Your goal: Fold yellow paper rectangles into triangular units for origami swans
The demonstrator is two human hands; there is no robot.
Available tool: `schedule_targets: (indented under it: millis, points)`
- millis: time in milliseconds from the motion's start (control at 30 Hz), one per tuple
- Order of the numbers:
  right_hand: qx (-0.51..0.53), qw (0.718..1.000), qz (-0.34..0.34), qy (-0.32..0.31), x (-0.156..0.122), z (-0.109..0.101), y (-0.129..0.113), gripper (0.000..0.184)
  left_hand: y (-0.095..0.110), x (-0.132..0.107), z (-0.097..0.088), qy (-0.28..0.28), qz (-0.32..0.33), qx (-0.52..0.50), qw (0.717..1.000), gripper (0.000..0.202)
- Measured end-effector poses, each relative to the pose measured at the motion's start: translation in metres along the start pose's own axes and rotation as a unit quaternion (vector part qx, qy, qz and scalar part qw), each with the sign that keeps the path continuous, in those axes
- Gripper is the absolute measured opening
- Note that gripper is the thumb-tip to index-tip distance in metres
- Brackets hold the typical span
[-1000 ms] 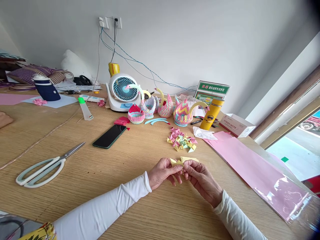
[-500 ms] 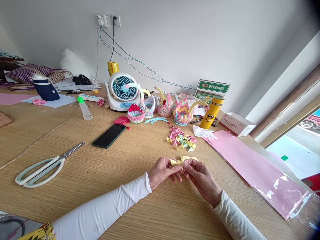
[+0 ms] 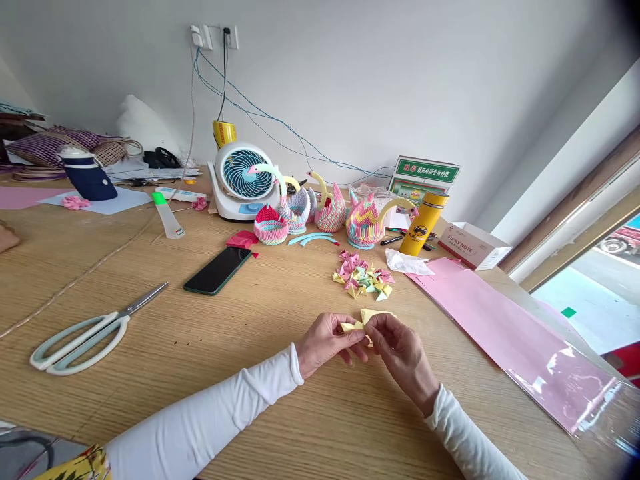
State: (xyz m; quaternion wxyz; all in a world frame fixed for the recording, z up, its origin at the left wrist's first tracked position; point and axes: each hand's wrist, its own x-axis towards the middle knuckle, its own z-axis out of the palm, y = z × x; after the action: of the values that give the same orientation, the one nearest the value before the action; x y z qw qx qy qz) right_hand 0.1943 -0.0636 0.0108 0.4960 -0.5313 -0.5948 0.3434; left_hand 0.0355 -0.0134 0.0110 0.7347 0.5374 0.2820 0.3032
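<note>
A small folded piece of yellow paper [image 3: 352, 327] is pinched between the thumb and fingers of my left hand [image 3: 330, 341]. My right hand [image 3: 400, 350] is closed on the same piece's right end, its fingertips meeting the left thumb. Just behind the hands lies more yellow paper [image 3: 379, 315], partly covered by my right fingers. Beyond it is a loose pile of folded paper triangles [image 3: 364, 277] in pink, yellow and green.
Scissors [image 3: 100, 333] and a phone [image 3: 217, 270] lie to the left. Behind stand paper swans [image 3: 367, 223], a fan [image 3: 246, 175] and a yellow bottle [image 3: 424, 225]. Pink paper sheets [image 3: 500, 327] cover the right side. Another person's hand [image 3: 7, 238] rests at the left edge.
My right fingers have shifted slightly on the yellow paper, with the hand turned a little. My left hand stays nearly in place. The whole view has moved very slightly.
</note>
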Motion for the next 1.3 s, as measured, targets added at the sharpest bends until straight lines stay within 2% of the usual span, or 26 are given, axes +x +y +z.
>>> schedule_targets:
  millis: [167, 500, 667, 1033, 1300]
  points:
    - [0.103, 0.993, 0.057, -0.022, 0.0012, 0.0026, -0.0078, 0.031, 0.0041, -0.0013, 0.0003, -0.004, 0.008, 0.004, 1.000, 0.046]
    - [0.206, 0.970, 0.111, -0.062, 0.0007, -0.0019, -0.0057, 0.028, 0.0082, -0.0024, -0.0009, -0.026, 0.010, 0.056, 0.998, 0.039]
    - [0.225, 0.962, 0.141, -0.070, 0.0010, -0.0035, -0.0086, 0.029, 0.0070, -0.0019, -0.0016, -0.032, 0.009, 0.059, 0.998, 0.038]
    - [0.245, 0.951, 0.158, -0.101, 0.0024, -0.0059, -0.0089, 0.027, 0.0063, -0.0032, -0.0028, -0.052, 0.018, 0.072, 0.996, 0.036]
    - [0.226, 0.957, 0.153, -0.104, 0.0028, -0.0066, -0.0051, 0.030, 0.0029, -0.0025, -0.0041, -0.054, 0.013, 0.077, 0.995, 0.037]
